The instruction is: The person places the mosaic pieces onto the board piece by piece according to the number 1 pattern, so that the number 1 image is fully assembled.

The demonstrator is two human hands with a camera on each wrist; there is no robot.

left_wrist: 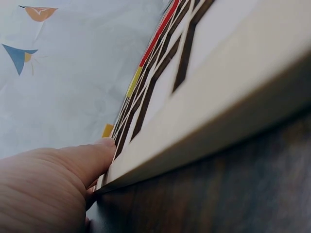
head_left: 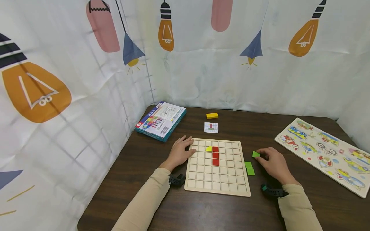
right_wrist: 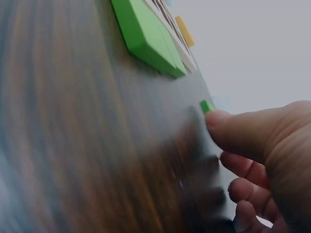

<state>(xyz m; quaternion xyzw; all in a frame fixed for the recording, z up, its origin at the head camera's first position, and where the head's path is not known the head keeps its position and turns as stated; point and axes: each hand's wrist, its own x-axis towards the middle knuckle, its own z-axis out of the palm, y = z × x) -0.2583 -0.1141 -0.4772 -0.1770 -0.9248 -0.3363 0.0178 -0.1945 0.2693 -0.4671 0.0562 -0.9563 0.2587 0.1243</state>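
Note:
A wooden grid board (head_left: 199, 178) lies on the dark table, with several red square tiles (head_left: 215, 155) in one column and a yellow tile (head_left: 208, 149), rounded at one corner, beside the top one. My left hand (head_left: 180, 153) rests at the board's upper left corner, thumb on its rim; the left wrist view shows the thumb (left_wrist: 92, 158) touching the edge. My right hand (head_left: 274, 163) pinches a green square tile (head_left: 255, 154) between thumb and fingers, right of the board. Two more green tiles (head_left: 250, 172) lie against the board's right edge.
Behind the board are a small pattern card (head_left: 211, 127) with a printed grid and a yellow block (head_left: 212, 115). A boxed game (head_left: 160, 121) lies at the back left. On the right is a vehicle picture puzzle board (head_left: 325, 154). Printed curtains (head_left: 199, 77) hang around the table.

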